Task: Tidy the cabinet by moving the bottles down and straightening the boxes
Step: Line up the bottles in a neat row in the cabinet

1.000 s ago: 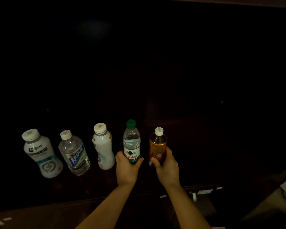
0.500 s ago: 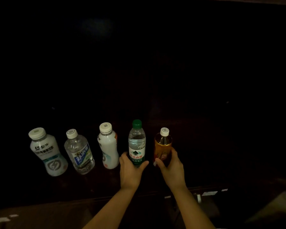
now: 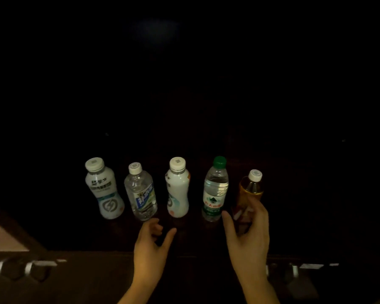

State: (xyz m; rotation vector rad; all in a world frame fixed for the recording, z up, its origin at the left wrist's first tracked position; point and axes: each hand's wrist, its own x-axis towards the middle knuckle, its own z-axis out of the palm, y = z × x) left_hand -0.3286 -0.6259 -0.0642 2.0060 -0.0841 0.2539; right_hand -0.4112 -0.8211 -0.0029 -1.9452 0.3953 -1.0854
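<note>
Left grip (image 3: 151,244) is palm down, fingers loosely curled, thumb out, holding nothing. Right grip (image 3: 248,235) is spread, fingers relaxed, thumb extended forward.

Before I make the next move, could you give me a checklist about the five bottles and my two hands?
1. Bottles standing upright: ok, the leftmost white bottle, blue-label bottle, middle white bottle, green-cap bottle and amber bottle.
2. Bottles apart from each other: ok.
3. Left hand free: ok, open, holding nothing.
4. Right hand clear of the amber bottle: cannot tell; its open fingers overlap the bottle's lower part.
5. Boxes straightened: cannot tell; none visible in the dark.
</note>
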